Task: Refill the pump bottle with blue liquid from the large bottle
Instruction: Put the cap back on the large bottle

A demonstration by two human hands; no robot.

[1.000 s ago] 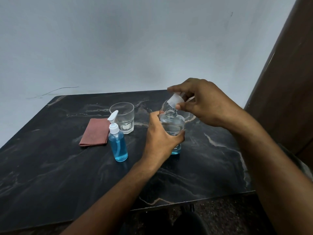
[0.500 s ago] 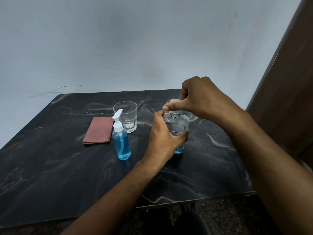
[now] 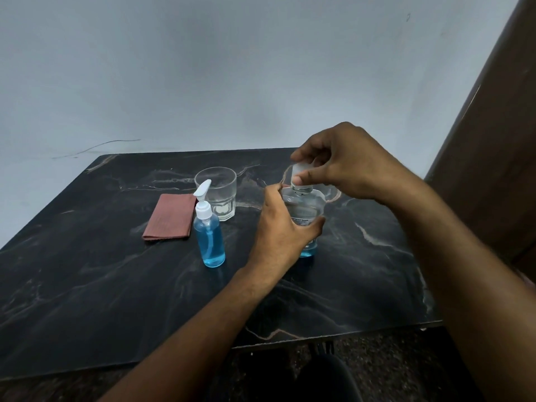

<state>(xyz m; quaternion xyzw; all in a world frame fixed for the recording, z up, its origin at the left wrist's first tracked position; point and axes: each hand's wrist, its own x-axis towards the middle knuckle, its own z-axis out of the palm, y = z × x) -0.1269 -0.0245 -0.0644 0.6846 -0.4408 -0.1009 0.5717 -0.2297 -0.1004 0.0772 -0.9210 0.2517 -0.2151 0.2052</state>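
The large clear bottle (image 3: pixel 301 210) stands upright on the black marble table (image 3: pixel 101 285), with only a little blue liquid visible at its base. My left hand (image 3: pixel 282 230) wraps around its body. My right hand (image 3: pixel 342 163) pinches the white cap (image 3: pixel 300 172), which sits on the bottle's neck. To the left stands the small pump bottle (image 3: pixel 209 236), mostly filled with blue liquid, its white pump head in place. No hand touches it.
An empty clear glass (image 3: pixel 216 195) stands behind the pump bottle. A folded reddish cloth (image 3: pixel 171 217) lies to its left. A brown wooden panel (image 3: pixel 493 140) rises at the right; a grey wall runs behind the table.
A second ago my right hand held the cap just above the open neck. It has since lowered the cap onto the neck. My left hand has kept its hold on the bottle.
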